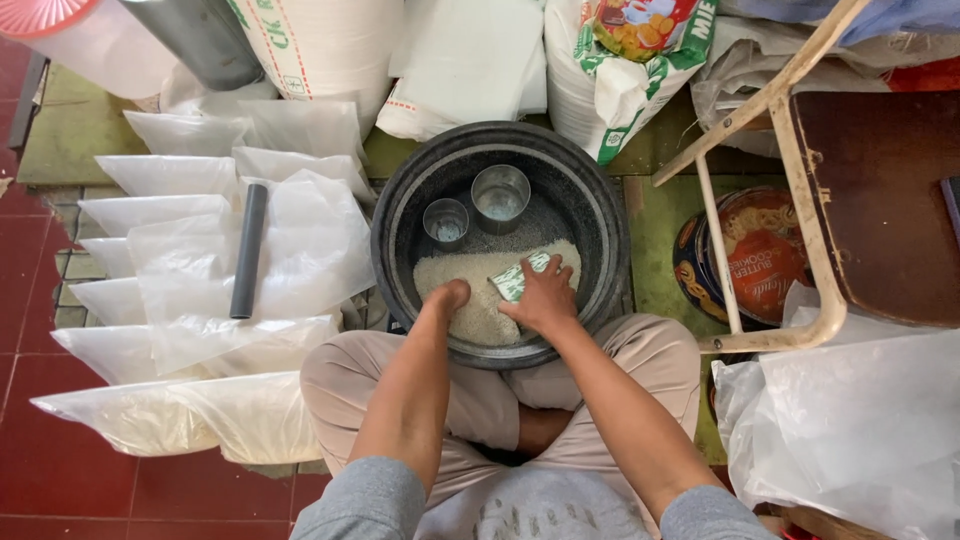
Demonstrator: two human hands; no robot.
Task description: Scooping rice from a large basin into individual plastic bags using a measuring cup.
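Both hands (500, 296) in rice (470, 275), right gripping can (517, 279)

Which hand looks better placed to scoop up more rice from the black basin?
Probably the right hand: it holds a green-and-white can at the rice. The left hand is empty.

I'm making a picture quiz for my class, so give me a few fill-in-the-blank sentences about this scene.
1. The right hand holds a green-and-white ___ in the rice.
2. Two empty metal ___ stand in the black basin.
3. The grey pipe lies on the filled plastic ___.
4. The left hand rests in the ___.

Missing words: can; cups; bags; rice
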